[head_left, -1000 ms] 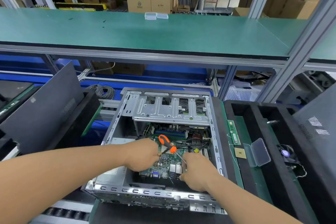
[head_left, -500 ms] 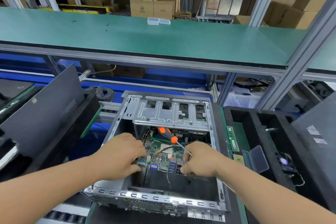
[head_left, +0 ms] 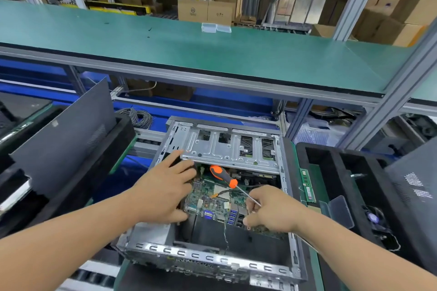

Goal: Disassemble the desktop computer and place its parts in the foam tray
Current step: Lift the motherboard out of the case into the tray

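Both hands inside the open computer case [head_left: 212, 260].
Left hand [head_left: 163, 192] spread flat, covering the motherboard's [head_left: 210, 198] left edge; right hand [head_left: 272, 210] grips the screwdriver [head_left: 224, 176], tip hidden.

Workbench surroundings in a warehouse

A green shelf [head_left: 212, 54] spans the view, with 2 clear plastic boxes [head_left: 215, 28] at its far edge. Cardboard boxes [head_left: 204, 10] are stacked behind it; a coil of grey cable [head_left: 138, 117] lies below, at left.

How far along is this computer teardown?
Done: memory sticks and a fan already lie in the foam tray. In hand: both hands, left and right, which holds a screwdriver, are on the motherboard. Left: the board and the metal case.
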